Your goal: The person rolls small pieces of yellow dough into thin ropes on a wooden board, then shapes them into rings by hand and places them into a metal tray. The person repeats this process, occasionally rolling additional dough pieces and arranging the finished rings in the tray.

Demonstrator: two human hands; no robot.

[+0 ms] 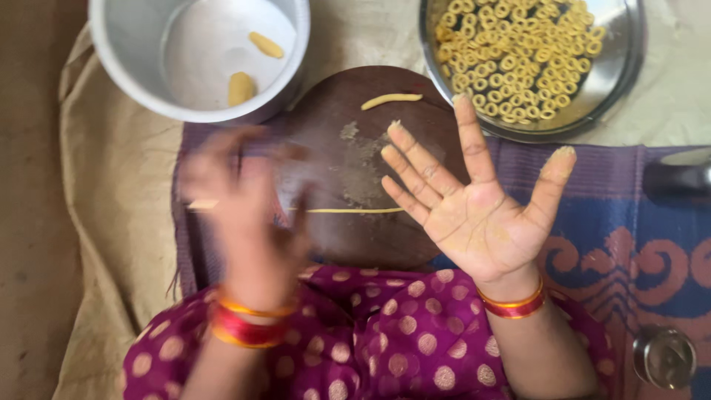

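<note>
The person's right hand (481, 200) is spread flat and open, palm up, fingers splayed, with yellow dough residue on the palm and fingertips; it holds nothing and hovers over the right edge of the round dark wooden board (355, 244). The left hand (244, 200) is blurred with motion above the board's left side; whether it is open or closed cannot be told, though a pale end of dough shows just beside it.

On the board lies a long thin dough strand (355, 210), stretched sideways between the two hands, near a smear of greyish flour. A shorter, thicker dough roll (391, 99) rests at the board's far edge.

Beyond the board, at the right, a steel plate (618, 70) is heaped with small yellow dough rings (515, 55). At the left a white round pot (133, 63) holds two yellow dough lumps (241, 87). Both wrists wear red and gold bangles (512, 305). A purple dotted garment (385, 333) covers the lap, and a blue and maroon patterned mat (637, 259) lies underneath at the right, with a small steel tumbler (664, 357) on it.
</note>
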